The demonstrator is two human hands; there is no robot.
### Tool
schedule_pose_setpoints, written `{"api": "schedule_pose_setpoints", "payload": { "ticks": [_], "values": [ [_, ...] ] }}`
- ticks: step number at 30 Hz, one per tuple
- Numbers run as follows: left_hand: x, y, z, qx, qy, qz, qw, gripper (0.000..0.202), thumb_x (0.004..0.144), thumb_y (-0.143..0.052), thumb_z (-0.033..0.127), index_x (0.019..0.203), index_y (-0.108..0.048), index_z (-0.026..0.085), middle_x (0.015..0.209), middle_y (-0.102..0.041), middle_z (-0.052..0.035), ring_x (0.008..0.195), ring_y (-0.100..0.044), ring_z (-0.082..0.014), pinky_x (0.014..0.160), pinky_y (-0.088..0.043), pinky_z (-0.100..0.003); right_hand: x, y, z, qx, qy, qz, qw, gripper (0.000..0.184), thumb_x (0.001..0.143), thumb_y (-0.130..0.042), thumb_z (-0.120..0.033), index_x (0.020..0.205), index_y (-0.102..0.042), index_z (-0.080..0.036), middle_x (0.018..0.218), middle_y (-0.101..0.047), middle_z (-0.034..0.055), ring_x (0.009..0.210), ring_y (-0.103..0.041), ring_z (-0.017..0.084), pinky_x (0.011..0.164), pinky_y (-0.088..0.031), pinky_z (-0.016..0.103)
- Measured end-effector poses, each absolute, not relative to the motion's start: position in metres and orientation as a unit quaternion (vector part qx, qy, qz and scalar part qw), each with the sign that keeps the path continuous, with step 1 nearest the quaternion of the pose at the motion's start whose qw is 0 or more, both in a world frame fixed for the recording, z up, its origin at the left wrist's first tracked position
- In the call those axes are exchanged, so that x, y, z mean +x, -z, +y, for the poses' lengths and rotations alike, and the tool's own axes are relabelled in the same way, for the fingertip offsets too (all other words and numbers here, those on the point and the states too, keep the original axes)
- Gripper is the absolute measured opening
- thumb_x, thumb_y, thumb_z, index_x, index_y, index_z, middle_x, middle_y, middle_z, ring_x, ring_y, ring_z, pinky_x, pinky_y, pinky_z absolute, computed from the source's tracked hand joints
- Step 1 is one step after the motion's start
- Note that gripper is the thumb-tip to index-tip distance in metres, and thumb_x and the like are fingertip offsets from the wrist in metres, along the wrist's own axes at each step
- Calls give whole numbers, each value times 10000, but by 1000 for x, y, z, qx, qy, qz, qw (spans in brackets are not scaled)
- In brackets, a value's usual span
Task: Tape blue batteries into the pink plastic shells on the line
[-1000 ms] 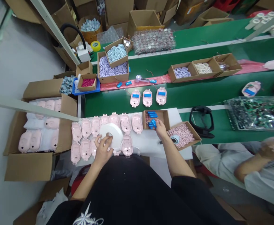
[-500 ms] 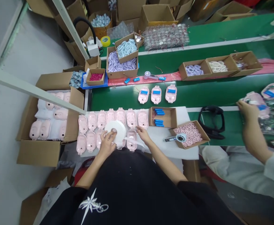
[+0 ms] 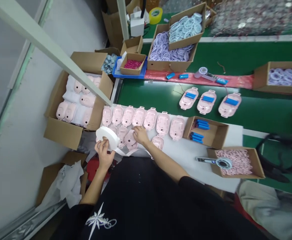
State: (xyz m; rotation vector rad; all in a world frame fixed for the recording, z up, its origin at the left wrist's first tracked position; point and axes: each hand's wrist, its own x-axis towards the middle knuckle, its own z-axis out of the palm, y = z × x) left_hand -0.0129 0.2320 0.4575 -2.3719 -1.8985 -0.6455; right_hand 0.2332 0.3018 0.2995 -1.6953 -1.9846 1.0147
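My left hand [image 3: 104, 153] grips a roll of white tape [image 3: 111, 138], fingers at its core. A loose strip of tape [image 3: 128, 153] trails from the roll to the right, in front of my body. The fingers of my right hand [image 3: 140, 135] are curled at the edge of a tilted pink plastic shell [image 3: 130, 140], which seems to overlap another one. My right hand hides part of the front row. Behind both hands runs a back row of open pink shells [image 3: 151, 119] on a white foam sheet [image 3: 177, 156].
Beyond the row, three pink shells [image 3: 207, 101] bear blue batteries. A carton of batteries [image 3: 213, 133] stands right, beside a box of small pink parts [image 3: 238, 161] with a grey-white tool [image 3: 223, 162] on it. A carton of shells [image 3: 72, 100] stands left, near a slanting white post [image 3: 48, 56].
The view has swung left and closer. My left hand has moved the tape roll leftward, baring more strip. My right hand has gone from the back row's edge to a front-row shell.
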Motion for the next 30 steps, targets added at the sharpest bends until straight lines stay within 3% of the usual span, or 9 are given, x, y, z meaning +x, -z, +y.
{"api": "schedule_pose_setpoints", "payload": {
  "ticks": [3, 5, 7, 10, 13, 16, 22, 27, 30],
  "values": [
    [-25, -458, 225, -768, 217, -603, 9, 426, 843, -696, 196, 1266, -645, 177, 1241, -658, -162, 1296, -507, -347, 1139, -405, -538, 201, -300, 314, -532, -434, -712, 147, 575, 865, -747, -310, 1417, -630, -198, 1539, -566, 151, 1483, -398, 367, 1261, -270, 554],
    [-34, -458, 224, -770, 232, -595, 2, 413, 851, -704, 204, 1259, -647, 180, 1238, -663, -160, 1290, -515, -345, 1139, -406, -536, 187, -300, 321, -536, -472, -684, 147, 626, 742, -862, -290, 1325, -668, -169, 1432, -647, 160, 1460, -438, 378, 1287, -212, 568],
    [-45, -455, 226, -767, 247, -592, 0, 407, 859, -712, 229, 1259, -649, 191, 1231, -666, -153, 1284, -520, -347, 1145, -397, -545, 184, -300, 327, -552, -476, -665, 163, 539, 719, -891, -272, 1216, -704, -181, 1253, -733, 116, 1374, -529, 330, 1294, -221, 510],
    [-59, -445, 231, -771, 267, -578, -5, 425, 863, -703, 236, 1281, -642, 192, 1219, -667, -150, 1279, -522, -353, 1153, -382, -557, 202, -304, 325, -544, -424, -709, 144, 306, 806, -849, -255, 1085, -733, -204, 1115, -751, 67, 1262, -582, 254, 1245, -296, 405],
    [-63, -435, 236, -774, 276, -570, -12, 429, 848, -706, 222, 1272, -651, 176, 1219, -670, -157, 1277, -523, -351, 1147, -396, -544, 236, -312, 303, -503, -340, -792, 68, 157, 952, -685, -210, 1094, -750, -201, 1215, -716, 94, 1244, -542, 255, 1165, -345, 424],
    [-62, -431, 239, -773, 271, -573, -17, 410, 829, -721, 210, 1235, -671, 178, 1206, -680, -152, 1277, -526, -350, 1137, -417, -535, 273, -309, 260, -495, -304, -814, 29, 259, 1015, -561, -198, 1169, -767, -222, 1306, -682, 139, 1254, -509, 303, 1087, -376, 465],
    [-56, -427, 238, -784, 263, -560, -49, 445, 812, -710, 156, 1256, -674, 170, 1228, -679, -158, 1275, -536, -365, 1128, -434, -554, 306, -278, 179, -541, -294, -787, -37, 437, 959, -538, -141, 1335, -733, -247, 1434, -631, 144, 1303, -500, 336, 1060, -422, 479],
    [-53, -428, 227, -794, 243, -551, -87, 481, 812, -715, 143, 1290, -676, 182, 1229, -694, -143, 1304, -509, -368, 1140, -436, -547, 241, -273, 218, -576, -315, -754, 11, 467, 1019, -513, -255, 1475, -603, -211, 1483, -602, 148, 1312, -525, 305, 1103, -444, 445],
    [-52, -431, 219, -800, 221, -549, -102, 483, 815, -732, 153, 1293, -684, 196, 1237, -699, -130, 1314, -506, -366, 1157, -428, -545, 199, -274, 267, -612, -313, -727, -6, 499, 978, -617, -266, 1468, -576, -183, 1503, -586, 175, 1338, -518, 328, 1093, -454, 438]
  ]
}}
